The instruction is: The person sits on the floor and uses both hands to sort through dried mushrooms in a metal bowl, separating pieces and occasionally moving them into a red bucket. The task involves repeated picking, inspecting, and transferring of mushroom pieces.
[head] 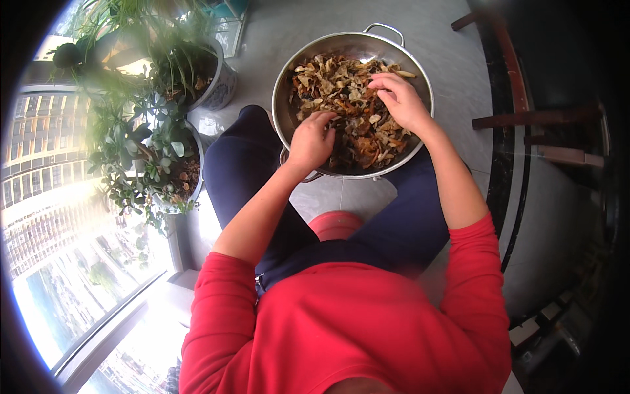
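A wide, two-handled metal pan (279, 106) stands in front of my knees. Dried brown, tan and orange plant pieces (320, 79) cover most of its bottom; their exact kind is unclear. Over the left part of the pan, my left hand (313, 139) is bent down to the pieces, its fingertips at them. My right hand (401, 101) is above the right part, fingers curled and thumb apart from them. Whether either hand pinches a small piece cannot be told, since the fingertips partly hide what lies beneath.
Potted plants (170, 147) stand at the left beside a bright window (44, 197). A red stool (334, 224) shows between my legs. Dark wooden furniture legs (517, 119) are on the right, over the grey tiled floor (455, 88).
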The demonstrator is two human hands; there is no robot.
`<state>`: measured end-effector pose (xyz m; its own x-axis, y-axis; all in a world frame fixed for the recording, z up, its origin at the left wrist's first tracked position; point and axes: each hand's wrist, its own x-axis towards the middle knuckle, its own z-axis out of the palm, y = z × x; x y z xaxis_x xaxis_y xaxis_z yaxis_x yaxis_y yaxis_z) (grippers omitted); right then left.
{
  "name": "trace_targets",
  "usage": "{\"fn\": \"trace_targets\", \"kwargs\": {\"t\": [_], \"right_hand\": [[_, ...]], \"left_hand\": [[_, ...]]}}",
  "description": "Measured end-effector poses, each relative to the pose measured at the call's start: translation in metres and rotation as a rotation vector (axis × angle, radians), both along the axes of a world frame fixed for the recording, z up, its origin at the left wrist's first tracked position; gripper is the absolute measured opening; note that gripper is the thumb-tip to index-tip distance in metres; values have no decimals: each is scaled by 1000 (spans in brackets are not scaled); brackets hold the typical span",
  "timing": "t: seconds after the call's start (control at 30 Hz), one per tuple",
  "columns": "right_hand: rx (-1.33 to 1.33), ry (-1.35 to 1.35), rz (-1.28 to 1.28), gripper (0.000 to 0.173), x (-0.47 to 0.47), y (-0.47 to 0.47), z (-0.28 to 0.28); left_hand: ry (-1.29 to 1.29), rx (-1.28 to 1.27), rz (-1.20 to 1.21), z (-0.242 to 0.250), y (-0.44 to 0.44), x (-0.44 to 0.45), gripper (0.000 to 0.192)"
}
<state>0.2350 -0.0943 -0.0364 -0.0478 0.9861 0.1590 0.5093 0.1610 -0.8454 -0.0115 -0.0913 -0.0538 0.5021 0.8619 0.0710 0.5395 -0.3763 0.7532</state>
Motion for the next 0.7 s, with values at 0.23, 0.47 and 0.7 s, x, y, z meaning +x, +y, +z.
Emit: {"fn": "trace_targets", "kwargs": {"t": [0.23, 0.47, 0.7], "right_hand": [[-187, 22, 51, 17, 1, 11, 4], [57, 22, -156, 14, 24, 23, 8], [45, -712, -653, 32, 62, 35, -5]], "left_hand": [[-23, -123, 192, 4, 27, -13, 13], [-1, 82, 387, -4, 40, -34, 12], [131, 278, 547, -28, 59, -54, 31]]}}
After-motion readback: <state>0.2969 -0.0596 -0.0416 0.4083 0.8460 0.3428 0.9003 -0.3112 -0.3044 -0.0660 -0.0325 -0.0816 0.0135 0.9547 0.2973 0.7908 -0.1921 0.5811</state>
